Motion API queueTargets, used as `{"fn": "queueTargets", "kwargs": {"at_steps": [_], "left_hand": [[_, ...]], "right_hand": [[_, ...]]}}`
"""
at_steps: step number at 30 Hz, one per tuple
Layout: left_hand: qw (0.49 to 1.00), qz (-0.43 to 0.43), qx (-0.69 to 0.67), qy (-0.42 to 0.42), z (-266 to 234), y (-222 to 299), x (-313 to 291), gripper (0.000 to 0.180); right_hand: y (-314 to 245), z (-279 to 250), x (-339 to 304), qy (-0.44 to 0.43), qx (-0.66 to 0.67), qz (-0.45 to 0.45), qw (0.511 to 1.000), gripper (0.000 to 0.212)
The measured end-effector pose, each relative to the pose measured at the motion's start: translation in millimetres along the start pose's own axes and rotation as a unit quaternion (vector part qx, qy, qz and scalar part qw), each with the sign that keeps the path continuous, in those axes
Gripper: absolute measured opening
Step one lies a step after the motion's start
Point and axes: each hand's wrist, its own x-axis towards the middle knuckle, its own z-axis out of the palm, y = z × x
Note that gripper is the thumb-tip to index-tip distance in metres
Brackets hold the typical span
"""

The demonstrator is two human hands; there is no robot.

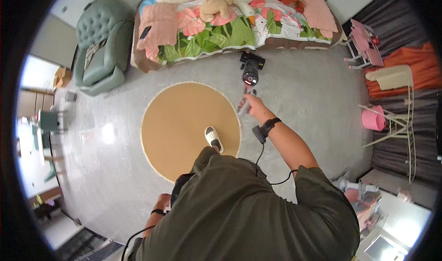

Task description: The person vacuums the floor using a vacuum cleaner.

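Note:
My right hand [252, 105] is stretched forward and shut on the grey handle of a stick vacuum cleaner [249, 72], whose dark head rests on the grey floor just in front of the bed [230, 26]. A black watch is on that wrist, and a small black device with a cable hangs below it. My left hand [161, 201] hangs low beside my hip, mostly hidden behind my dark green shirt; its fingers do not show. My foot in a white slipper [214, 138] stands on the round tan rug [184, 123].
A green tufted armchair [99, 45] stands at the far left. The bed carries a leaf-patterned cover, pink blankets and plush toys. On the right are a pink folding table [366, 42], a pink bucket [374, 118], a drying rack and dark curtains.

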Motion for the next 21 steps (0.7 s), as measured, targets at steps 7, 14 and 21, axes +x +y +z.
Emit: {"fn": "queueTargets", "kwargs": {"at_steps": [7, 14, 21], "left_hand": [[0.975, 0.084, -0.193, 0.066, -129.5, 36.0, 96.7, 0.027], [0.972, 0.116, -0.187, 0.076, -143.7, 61.9, 90.9, 0.028], [0.981, 0.142, 0.022, 0.129, -64.7, -16.7, 41.2, 0.023]], "right_hand": [[-28.8, 139.0, 46.2, -0.115, 0.250, 0.002, 0.961, 0.023], [-94.5, 196.6, 114.7, -0.091, 0.402, -0.080, 0.908, 0.022], [-194.6, 172.6, 200.5, -0.037, 0.471, -0.127, 0.872, 0.015]]}}
